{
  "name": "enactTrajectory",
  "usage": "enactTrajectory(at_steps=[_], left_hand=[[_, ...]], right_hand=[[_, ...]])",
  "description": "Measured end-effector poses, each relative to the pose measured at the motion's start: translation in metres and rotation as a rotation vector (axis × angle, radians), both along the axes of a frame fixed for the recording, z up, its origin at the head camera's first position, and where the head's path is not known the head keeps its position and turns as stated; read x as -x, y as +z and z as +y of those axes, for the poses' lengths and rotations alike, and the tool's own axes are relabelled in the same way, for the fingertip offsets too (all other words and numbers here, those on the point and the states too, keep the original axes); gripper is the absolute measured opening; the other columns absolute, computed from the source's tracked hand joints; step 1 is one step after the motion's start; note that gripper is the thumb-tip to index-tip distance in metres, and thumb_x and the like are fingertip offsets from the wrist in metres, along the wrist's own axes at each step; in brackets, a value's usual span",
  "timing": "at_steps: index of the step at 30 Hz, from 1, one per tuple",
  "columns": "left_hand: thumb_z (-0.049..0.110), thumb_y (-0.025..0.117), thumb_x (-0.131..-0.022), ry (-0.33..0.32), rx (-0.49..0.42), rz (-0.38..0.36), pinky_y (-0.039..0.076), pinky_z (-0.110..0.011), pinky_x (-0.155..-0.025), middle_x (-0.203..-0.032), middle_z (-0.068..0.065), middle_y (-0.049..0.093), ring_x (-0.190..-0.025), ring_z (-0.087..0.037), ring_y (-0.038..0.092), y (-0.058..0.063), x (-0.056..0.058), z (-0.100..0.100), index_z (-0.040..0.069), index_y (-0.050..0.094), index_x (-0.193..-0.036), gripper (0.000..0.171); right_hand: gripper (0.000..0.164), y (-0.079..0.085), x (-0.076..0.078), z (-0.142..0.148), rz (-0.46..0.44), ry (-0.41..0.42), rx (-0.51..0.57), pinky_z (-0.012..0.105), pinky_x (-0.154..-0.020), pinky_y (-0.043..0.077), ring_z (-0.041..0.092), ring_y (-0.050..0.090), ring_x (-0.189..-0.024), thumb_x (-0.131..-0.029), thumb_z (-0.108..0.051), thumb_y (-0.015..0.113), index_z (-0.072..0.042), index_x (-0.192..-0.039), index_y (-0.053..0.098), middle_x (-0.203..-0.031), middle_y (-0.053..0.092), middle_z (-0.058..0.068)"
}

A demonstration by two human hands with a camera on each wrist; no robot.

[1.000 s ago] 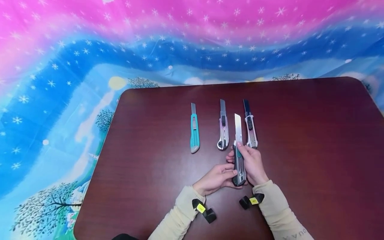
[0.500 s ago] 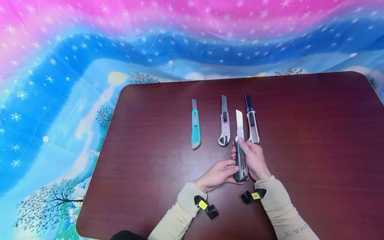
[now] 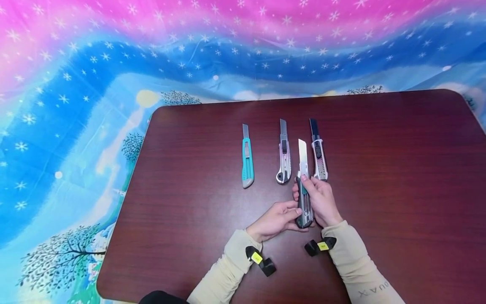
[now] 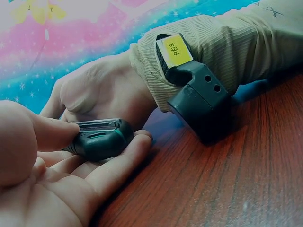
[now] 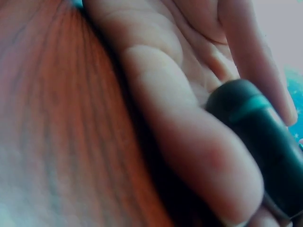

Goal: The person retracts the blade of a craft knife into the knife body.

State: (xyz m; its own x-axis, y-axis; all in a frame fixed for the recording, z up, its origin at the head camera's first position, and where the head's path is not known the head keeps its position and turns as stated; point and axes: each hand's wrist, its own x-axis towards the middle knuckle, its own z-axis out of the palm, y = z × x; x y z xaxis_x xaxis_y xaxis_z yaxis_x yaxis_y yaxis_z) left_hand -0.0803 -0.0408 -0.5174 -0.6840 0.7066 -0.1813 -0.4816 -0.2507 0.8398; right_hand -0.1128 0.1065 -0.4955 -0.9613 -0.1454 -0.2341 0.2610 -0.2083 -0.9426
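My right hand (image 3: 324,202) grips a black and grey box cutter (image 3: 305,211), thumb on its green slider and fingers curled round the far side. A wide bright blade (image 3: 302,154) sticks out of the far end. My left hand (image 3: 274,221) holds the butt end, thumb on top and fingers underneath. In the left wrist view the rounded butt (image 4: 105,143) lies across the left fingers, under the thumb tip. In the right wrist view the dark handle (image 5: 267,146) with a green band sits between the left thumb and fingers.
Three more box cutters lie on the dark red table (image 3: 182,169), blades pointing away: a teal one (image 3: 247,164), a silver-pink one (image 3: 284,164) and a silver one with a black blade (image 3: 319,158). The last is nearest the right hand. A patterned cloth (image 3: 228,46) hangs behind.
The head view has shifted slightly, so the table and cutters sit a little higher in it. Both hands keep their hold on the box cutter.
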Motion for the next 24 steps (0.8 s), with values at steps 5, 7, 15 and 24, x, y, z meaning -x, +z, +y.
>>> enactTrajectory(at_steps=[5, 7, 15, 24], left_hand=[[0.009, 0.035, -0.097, 0.004, -0.022, 0.005, 0.050, -0.043, -0.088, -0.123, -0.029, 0.048, -0.110, -0.048, 0.046, 0.0029, 0.0002, -0.0006, -0.006, 0.039, -0.129, 0.036], [0.009, 0.035, -0.097, 0.003, -0.033, 0.013, 0.050, -0.043, -0.088, -0.123, -0.030, 0.047, -0.110, -0.049, 0.046, 0.0037, 0.0003, -0.0006, -0.008, 0.038, -0.129, 0.036], [0.009, 0.034, -0.097, 0.002, -0.036, 0.007, 0.049, -0.044, -0.089, -0.124, -0.030, 0.047, -0.110, -0.049, 0.046, 0.0042, 0.0001, 0.0002, -0.008, 0.037, -0.129, 0.036], [0.009, 0.032, -0.098, 0.000, -0.030, 0.001, 0.048, -0.043, -0.091, -0.124, -0.030, 0.047, -0.111, -0.048, 0.046, 0.0051, 0.0001, -0.0005, -0.006, 0.037, -0.131, 0.036]], right_hand=[[0.045, 0.0002, -0.0005, -0.0007, 0.010, 0.006, 0.015, 0.023, -0.060, 0.055, 0.010, 0.059, -0.063, -0.092, -0.030, 0.048, 0.013, -0.105, 0.047, -0.075, 0.063, 0.001], [0.044, -0.0002, -0.0005, -0.0008, 0.012, 0.008, 0.026, 0.023, -0.060, 0.055, 0.010, 0.059, -0.063, -0.093, -0.030, 0.048, 0.013, -0.105, 0.047, -0.075, 0.063, 0.001], [0.046, 0.0000, -0.0017, 0.0003, 0.015, 0.013, 0.037, 0.023, -0.062, 0.055, 0.010, 0.059, -0.065, -0.093, -0.027, 0.049, 0.016, -0.108, 0.044, -0.077, 0.063, 0.001], [0.042, 0.0024, -0.0016, 0.0007, -0.009, 0.031, 0.080, 0.022, -0.064, 0.055, 0.009, 0.059, -0.067, -0.092, -0.022, 0.050, 0.014, -0.111, 0.041, -0.080, 0.062, 0.002]])
